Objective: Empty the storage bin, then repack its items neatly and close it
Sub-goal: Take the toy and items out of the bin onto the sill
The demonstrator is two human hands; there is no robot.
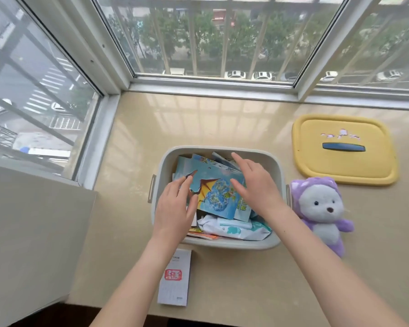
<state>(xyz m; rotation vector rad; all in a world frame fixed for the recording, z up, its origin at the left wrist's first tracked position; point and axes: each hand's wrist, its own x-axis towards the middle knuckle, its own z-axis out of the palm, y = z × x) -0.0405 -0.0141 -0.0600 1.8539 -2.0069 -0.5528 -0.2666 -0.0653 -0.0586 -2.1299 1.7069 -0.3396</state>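
Note:
A cream storage bin [273, 166] stands open on the beige sill, full of blue picture books [215, 197], a white soft pack [234, 230] and orange papers. My left hand [175, 208] reaches in at the bin's left side, fingers straight, touching the edge of the top book. Over the books at the right hovers my right hand [255, 185], fingers spread and straight. The yellow lid [345, 149] with a dark handle lies flat to the right of the bin. A purple and white plush bear [321, 208] sits beside the bin's right wall.
A white booklet [175, 277] with a red stamp lies on the sill in front of the bin, near the front edge. Window frames and barred glass close off the back and left. A beige wall panel [33, 232] stands at the left.

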